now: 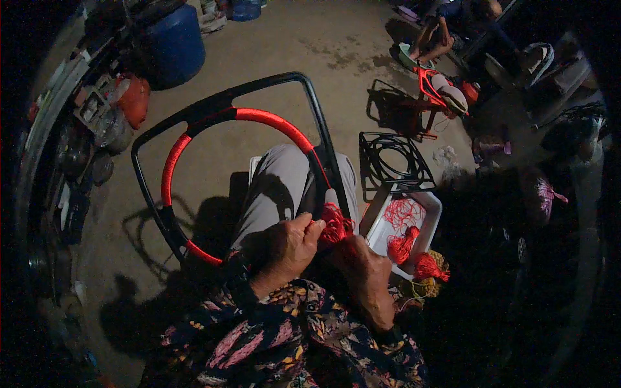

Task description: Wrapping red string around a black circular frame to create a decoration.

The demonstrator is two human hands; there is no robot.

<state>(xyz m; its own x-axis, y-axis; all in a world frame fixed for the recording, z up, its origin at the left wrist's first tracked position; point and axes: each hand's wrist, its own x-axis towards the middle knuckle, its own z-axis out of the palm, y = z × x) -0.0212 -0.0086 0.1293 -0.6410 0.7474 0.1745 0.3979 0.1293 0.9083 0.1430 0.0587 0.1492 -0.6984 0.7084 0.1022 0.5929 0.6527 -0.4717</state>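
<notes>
Left hand (294, 249) pinches closed on red cord (335, 225), bunched just to its right over the lap (278, 181); the right hand (367, 268) curls at the bunch's near edge, fingertips hidden, its hold impossible to tell. The black frame (331, 165) spreads forward and left, its right rail running away from the bunch. A white tray (435, 226) sits nearer the right hand.

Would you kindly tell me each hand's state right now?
Left hand: closed at the red cord bundle; grip unclear.
Right hand: closed, apparently holding that bundle.
</notes>
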